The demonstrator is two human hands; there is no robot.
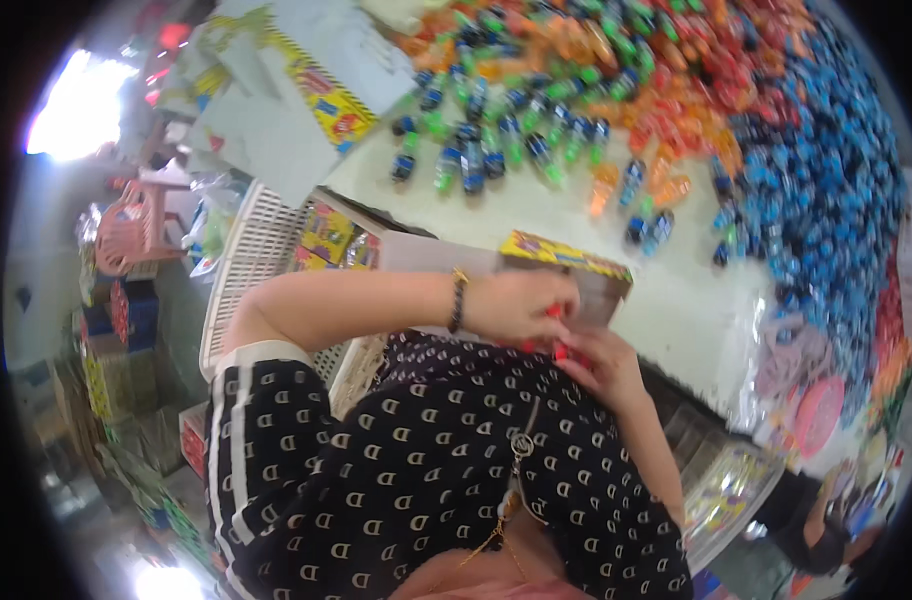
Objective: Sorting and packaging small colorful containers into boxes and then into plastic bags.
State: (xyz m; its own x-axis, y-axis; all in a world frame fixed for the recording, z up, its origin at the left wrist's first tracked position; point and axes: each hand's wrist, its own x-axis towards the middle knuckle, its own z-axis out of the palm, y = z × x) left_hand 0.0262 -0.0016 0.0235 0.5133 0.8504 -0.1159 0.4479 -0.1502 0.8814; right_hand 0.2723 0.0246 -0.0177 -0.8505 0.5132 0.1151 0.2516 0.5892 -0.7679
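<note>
From far off I watch 2 bare hands work at the edge of a pale table [676,320]; clock directions I count from the middle of my view. The left hand [511,305] has its fingers pinched narrow on a red piece [573,352], and the right hand [611,365] has its fingers bent closely at the same place, also on red. The piece is half hidden, between the hands near 4 o'clock, so I cannot tell its exact kind. An open box [601,290] stands just beyond them. On the table, green bottles [446,165] lie loosely toward 12 and 1 o'clock, orange bottles [671,135] at 1 to 2, and a dense blue heap [826,180] at 2 to 3. Card sheets [261,110] lie at 11. A white basket [238,270] is at 9; behind it stands a pink chair [136,230]. Another person [801,515] is at 4.
</note>
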